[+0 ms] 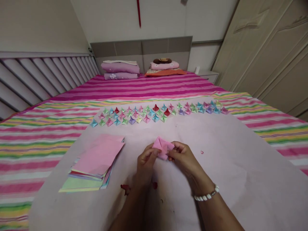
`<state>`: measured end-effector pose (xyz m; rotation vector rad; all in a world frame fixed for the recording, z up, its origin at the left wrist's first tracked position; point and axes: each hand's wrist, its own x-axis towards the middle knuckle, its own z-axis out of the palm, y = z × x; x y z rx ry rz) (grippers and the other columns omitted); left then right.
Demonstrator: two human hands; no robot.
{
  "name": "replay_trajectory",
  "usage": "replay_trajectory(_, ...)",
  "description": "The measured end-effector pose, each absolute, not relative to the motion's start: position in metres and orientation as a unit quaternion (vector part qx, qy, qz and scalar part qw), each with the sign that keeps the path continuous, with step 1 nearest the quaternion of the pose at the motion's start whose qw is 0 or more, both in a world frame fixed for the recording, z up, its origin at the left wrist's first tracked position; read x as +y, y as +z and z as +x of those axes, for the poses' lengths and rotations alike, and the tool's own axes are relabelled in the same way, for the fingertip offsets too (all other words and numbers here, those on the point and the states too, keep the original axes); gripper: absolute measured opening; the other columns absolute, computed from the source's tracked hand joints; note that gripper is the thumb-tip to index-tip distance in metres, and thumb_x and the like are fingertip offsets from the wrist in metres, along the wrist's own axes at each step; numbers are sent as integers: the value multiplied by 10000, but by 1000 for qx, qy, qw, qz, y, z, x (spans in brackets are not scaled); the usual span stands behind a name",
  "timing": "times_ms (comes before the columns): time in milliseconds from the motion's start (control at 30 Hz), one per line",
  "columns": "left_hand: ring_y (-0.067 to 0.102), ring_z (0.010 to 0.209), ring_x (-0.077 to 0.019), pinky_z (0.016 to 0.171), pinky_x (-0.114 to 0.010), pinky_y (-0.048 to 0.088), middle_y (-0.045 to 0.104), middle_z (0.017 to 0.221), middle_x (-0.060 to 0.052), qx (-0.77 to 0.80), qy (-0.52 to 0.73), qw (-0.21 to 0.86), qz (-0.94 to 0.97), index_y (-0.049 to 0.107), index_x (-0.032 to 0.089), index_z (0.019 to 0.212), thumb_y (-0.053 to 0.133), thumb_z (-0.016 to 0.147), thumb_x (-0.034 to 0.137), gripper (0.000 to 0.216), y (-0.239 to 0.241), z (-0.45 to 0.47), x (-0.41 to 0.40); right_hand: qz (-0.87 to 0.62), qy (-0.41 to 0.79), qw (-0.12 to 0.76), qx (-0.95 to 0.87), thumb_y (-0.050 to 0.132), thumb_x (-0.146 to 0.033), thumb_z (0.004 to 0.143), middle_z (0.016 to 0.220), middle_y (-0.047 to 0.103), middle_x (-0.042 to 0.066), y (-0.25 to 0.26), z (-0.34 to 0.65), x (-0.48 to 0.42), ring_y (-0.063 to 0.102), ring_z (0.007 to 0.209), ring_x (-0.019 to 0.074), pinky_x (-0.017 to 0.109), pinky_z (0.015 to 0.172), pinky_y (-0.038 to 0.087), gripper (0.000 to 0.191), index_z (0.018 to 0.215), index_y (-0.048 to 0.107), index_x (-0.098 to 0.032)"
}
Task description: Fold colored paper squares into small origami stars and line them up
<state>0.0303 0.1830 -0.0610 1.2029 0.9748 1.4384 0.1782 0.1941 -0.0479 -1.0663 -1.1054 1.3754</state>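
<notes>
Both hands pinch a partly folded pink paper piece (162,147) just above a pale pink board (240,166) lying on the bed. My left hand (145,163) grips its left side with closed fingers. My right hand (183,158), with a white bead bracelet at the wrist, holds its right side. A stack of coloured paper sheets (95,163) with a pink sheet on top lies to the left of my hands. Beyond them, rows of several small folded paper shapes (154,112) in many colours line the board's far edge.
The board rests on a striped bedspread (36,138). Folded purple bedding (120,70) and a pink pillow (165,65) sit by the headboard. A slatted rail (36,80) runs along the left, and wardrobe doors (269,54) stand at right. Small red scraps (125,188) lie near my left wrist.
</notes>
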Motion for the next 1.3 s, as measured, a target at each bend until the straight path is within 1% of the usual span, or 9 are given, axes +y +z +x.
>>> replay_trajectory(67, 609, 810, -153, 702, -256, 481, 647, 1039, -49, 419, 584, 502, 481, 678, 193, 883, 675, 730, 339, 211, -62, 30, 183, -434, 582, 511, -460, 722, -241, 627, 472, 581, -31, -48, 178, 194, 480, 438, 97, 219, 467, 338, 123, 660, 633, -162)
replay_trajectory(133, 617, 796, -149, 660, -246, 487, 632, 1119, -58, 431, 580, 505, 473, 650, 210, 991, 726, 677, 312, 338, -64, 31, 183, -423, 591, 515, -455, 700, -204, 621, 483, 581, -37, -48, 177, 194, 482, 441, 91, 215, 473, 341, 90, 660, 630, -161)
replay_trajectory(300, 538, 1123, -220, 879, -298, 463, 568, 1237, -82, 402, 594, 465, 519, 627, 211, 1086, 719, 694, 258, 405, -68, 31, 184, -415, 591, 521, -455, 641, -133, 593, 492, 581, -48, -47, 177, 194, 483, 447, 88, 214, 479, 355, 69, 652, 627, -167)
replay_trajectory(433, 513, 1166, -234, 959, -346, 424, 553, 1264, -83, 391, 584, 456, 546, 585, 226, 1182, 684, 739, 273, 457, -71, 30, 185, -417, 593, 514, -459, 645, -144, 586, 489, 580, -50, -47, 177, 194, 482, 445, 89, 212, 473, 356, 78, 658, 626, -166)
replay_trajectory(567, 487, 1189, -229, 994, -359, 397, 530, 1268, -69, 374, 579, 435, 579, 627, 251, 1132, 635, 789, 276, 344, -72, 28, 185, -413, 598, 512, -458, 670, -167, 599, 485, 564, -57, -47, 177, 193, 471, 436, 83, 208, 466, 352, 72, 646, 616, -167)
replay_trajectory(700, 515, 1138, -226, 969, -360, 417, 543, 1211, -69, 367, 561, 444, 594, 669, 246, 1063, 614, 809, 276, 262, -68, 27, 184, -408, 596, 517, -460, 692, -180, 623, 492, 559, -54, -50, 177, 194, 472, 439, 83, 205, 461, 349, 81, 669, 626, -165)
replay_trajectory(933, 547, 1074, -221, 931, -339, 437, 577, 1111, -65, 353, 575, 455, 581, 721, 233, 953, 689, 740, 288, 222, -61, 27, 182, -405, 599, 520, -455, 697, -209, 644, 478, 551, -47, -51, 178, 195, 471, 434, 87, 206, 453, 351, 94, 688, 632, -158)
replay_trajectory(1100, 553, 1064, -226, 899, -320, 456, 581, 1106, -59, 356, 585, 450, 573, 725, 238, 915, 785, 616, 218, 306, -61, 30, 182, -393, 605, 520, -458, 698, -222, 660, 469, 534, -51, -51, 178, 194, 454, 425, 83, 207, 448, 335, 112, 644, 605, -161)
replay_trajectory(1300, 603, 910, -167, 768, -255, 476, 645, 973, -29, 393, 587, 483, 518, 721, 221, 883, 682, 739, 270, 157, -62, 30, 184, -397, 615, 503, -459, 730, -350, 683, 476, 536, -42, -48, 177, 192, 465, 442, 90, 219, 466, 349, 231, 637, 605, -162)
